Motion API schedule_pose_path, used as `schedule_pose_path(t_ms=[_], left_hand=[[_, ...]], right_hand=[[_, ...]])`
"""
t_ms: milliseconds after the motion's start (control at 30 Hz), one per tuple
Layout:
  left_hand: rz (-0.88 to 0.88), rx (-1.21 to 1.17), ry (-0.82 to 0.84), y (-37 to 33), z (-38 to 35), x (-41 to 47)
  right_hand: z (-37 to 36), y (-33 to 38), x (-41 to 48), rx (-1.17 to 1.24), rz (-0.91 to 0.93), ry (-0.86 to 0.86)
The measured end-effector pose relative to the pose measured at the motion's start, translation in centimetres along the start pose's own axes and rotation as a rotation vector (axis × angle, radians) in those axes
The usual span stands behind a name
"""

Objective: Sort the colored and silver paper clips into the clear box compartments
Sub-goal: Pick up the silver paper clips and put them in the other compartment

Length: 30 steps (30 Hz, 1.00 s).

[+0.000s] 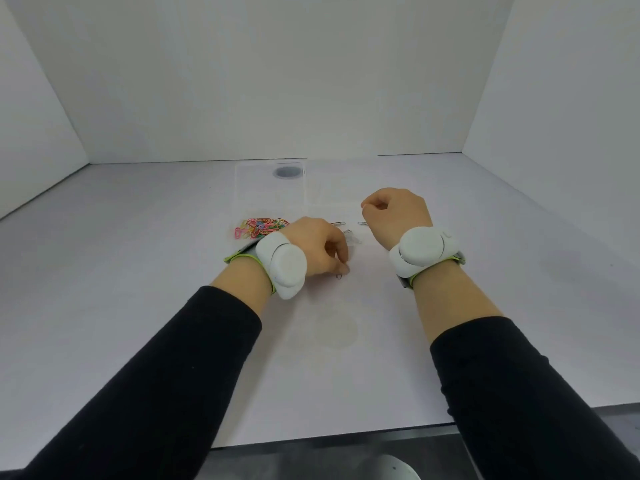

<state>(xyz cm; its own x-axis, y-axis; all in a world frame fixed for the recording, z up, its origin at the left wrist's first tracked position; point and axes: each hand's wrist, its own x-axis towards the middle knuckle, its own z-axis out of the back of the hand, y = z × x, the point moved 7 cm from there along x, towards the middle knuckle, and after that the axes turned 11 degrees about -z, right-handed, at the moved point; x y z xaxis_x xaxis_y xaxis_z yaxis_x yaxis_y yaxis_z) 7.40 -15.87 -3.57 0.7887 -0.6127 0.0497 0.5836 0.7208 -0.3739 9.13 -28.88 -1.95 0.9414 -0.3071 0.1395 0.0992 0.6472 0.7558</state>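
A clear box (268,199) lies flat at the back centre of the white table; its compartments are hard to make out. A pile of colored paper clips (263,226) sits just in front of it. Loose silver paper clips (338,223) lie to the right of the pile. My left hand (317,245) is curled downward, its fingertips pinched on a small silver paper clip (338,276) at the table surface. My right hand (394,213) hovers as a loose fist near the box's right side, thumb and forefinger together; nothing shows between them.
White walls enclose the table at the back and on both sides. A grey round hole (287,172) shows through the box near the back wall. Both wrists carry white devices. The table's front edge (329,436) runs below my forearms.
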Motion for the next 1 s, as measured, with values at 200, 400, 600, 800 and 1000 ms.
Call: schedule_pose_path(t_ms=[200,400,600,800,1000], left_hand=[[-0.007,-0.056,0.085,0.3,-0.9,0.2],[0.071,-0.479,-0.553,2.4,2.3,0.1],[0.116,-0.139,-0.570,3.4,2.1,1.5],[0.062,-0.035,-0.869,4.3,5.9,-0.9],[0.191,0.244,-0.776,9.2,6.8,-1.8]], right_hand=[[-0.2,-0.4,0.3,0.005,-0.022,0.010],[-0.1,-1.0,0.6,0.027,-0.054,-0.013],[-0.8,-1.0,0.7,0.005,-0.052,0.022],[-0.5,0.0,0.7,-0.008,0.003,-0.068],[-1.9,3.7,0.8,-0.149,0.327,-0.315]])
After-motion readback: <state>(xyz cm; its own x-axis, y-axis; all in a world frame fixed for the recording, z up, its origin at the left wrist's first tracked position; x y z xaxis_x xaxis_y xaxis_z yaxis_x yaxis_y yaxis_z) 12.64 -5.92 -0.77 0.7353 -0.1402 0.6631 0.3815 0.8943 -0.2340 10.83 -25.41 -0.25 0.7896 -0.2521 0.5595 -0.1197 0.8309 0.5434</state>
